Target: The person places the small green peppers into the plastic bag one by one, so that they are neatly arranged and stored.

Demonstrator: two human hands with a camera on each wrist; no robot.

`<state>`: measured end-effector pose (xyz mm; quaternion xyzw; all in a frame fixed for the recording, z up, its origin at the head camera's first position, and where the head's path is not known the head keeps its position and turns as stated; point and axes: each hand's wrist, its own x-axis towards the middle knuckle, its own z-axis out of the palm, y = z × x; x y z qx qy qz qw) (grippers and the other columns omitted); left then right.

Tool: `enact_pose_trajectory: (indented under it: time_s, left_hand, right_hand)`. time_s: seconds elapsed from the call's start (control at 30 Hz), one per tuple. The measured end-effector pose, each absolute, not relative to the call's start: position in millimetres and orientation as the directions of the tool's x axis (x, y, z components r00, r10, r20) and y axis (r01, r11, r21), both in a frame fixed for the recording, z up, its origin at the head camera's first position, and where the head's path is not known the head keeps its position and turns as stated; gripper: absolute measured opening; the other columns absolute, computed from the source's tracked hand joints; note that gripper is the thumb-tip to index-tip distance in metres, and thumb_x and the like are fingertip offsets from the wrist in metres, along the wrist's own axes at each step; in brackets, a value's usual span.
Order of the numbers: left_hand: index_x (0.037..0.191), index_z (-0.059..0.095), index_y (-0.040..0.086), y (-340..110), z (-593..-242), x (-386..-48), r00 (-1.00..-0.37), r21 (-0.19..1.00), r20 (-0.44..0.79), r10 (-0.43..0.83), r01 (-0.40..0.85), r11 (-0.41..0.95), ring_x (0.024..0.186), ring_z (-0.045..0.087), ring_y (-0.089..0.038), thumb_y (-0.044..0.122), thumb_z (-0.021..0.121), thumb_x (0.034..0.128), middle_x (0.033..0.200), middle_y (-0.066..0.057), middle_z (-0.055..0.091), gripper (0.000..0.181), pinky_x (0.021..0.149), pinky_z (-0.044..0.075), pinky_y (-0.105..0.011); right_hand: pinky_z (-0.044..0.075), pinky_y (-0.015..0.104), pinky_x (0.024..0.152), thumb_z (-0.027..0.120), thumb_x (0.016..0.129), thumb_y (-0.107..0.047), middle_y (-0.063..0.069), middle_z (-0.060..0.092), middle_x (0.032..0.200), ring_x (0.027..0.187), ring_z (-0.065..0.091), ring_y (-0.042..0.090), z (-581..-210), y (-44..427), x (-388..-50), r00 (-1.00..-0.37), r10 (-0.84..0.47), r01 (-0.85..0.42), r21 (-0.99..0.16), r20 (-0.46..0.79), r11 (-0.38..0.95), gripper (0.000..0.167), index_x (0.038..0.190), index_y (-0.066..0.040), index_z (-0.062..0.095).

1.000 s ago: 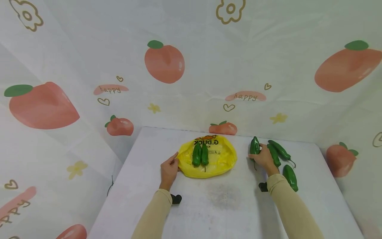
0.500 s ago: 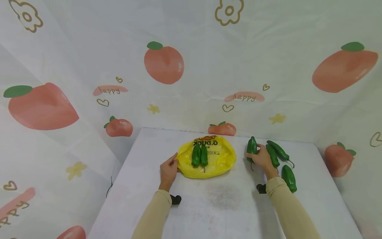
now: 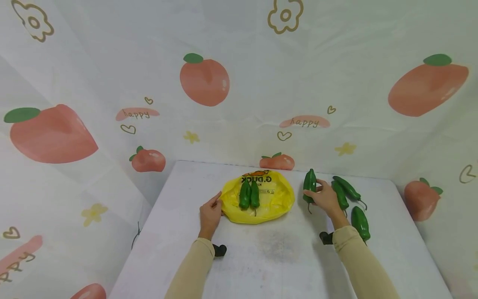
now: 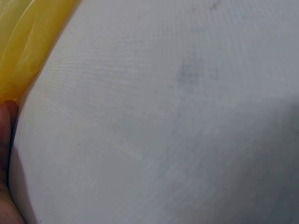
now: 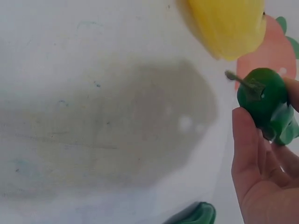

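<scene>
A yellow plastic bag (image 3: 276,211) lies spread in a round on the white table, its rim rolled up. Two green peppers (image 3: 244,195) rest side by side on it. At its left edge, my left hand (image 3: 210,214) pinches the rim; in the left wrist view, only part of the fingers (image 4: 5,126) shows beside the yellow plastic (image 4: 28,51). To the bag's right, my right hand (image 3: 325,198) grips another green pepper (image 3: 309,185) between thumb and fingers. The right wrist view has this pepper (image 5: 262,95) with its stem pointing away from the palm, off the table.
Right of my right hand lie three more green peppers: two close together (image 3: 348,187) at the back, one (image 3: 360,224) nearer my forearm. A white curtain with printed peaches (image 3: 205,82) hangs behind the table (image 3: 261,265). Dark stains mark the table's middle.
My right hand has lifted the pepper slightly and carried it a little left, toward the bag. My left hand keeps its place at the rim.
</scene>
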<state>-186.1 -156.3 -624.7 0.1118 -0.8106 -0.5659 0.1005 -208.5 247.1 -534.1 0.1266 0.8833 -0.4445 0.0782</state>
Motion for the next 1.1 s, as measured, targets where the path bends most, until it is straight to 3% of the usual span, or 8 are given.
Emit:
enact_pose_trajectory:
  time_s: [0.33,0.67,1.1]
  left_hand:
    - [0.130,0.072,0.028,-156,-622,-185,-0.954,0.940,0.048,-0.295,-0.057,0.337,0.057,0.060,-0.013,0.021,0.061,0.0986,0.090,-0.007,0.077,0.034,0.054,0.055,-0.022]
    - [0.131,0.071,0.028,-156,-623,-185,-0.956,0.944,0.029,-0.293,-0.070,0.321,0.059,0.062,-0.015,0.022,0.061,0.0985,0.090,-0.008,0.077,0.034,0.056,0.056,-0.023]
    - [0.131,0.071,0.029,-157,-623,-186,-0.956,0.941,0.020,-0.292,-0.081,0.328,0.059,0.062,-0.015,0.022,0.061,0.0982,0.093,-0.008,0.077,0.035,0.056,0.055,-0.023]
  right_hand:
    - [0.063,0.042,0.085,0.071,0.093,-0.043,0.031,0.052,0.139,0.085,0.073,0.020,-521,236,-206,-0.957,0.119,0.286,-0.796,-0.265,0.533,0.089,0.161,-0.005,0.028]
    - [0.062,0.039,0.089,0.071,0.091,-0.052,0.028,0.061,0.130,0.081,0.073,0.013,-509,220,-204,-0.968,0.092,0.245,-0.801,-0.234,0.545,0.089,0.158,-0.005,0.035]
    - [0.062,0.040,0.085,0.072,0.092,-0.049,0.025,0.061,0.127,0.082,0.075,0.019,-511,198,-200,-0.980,0.056,0.192,-0.835,-0.191,0.516,0.088,0.162,-0.016,0.030]
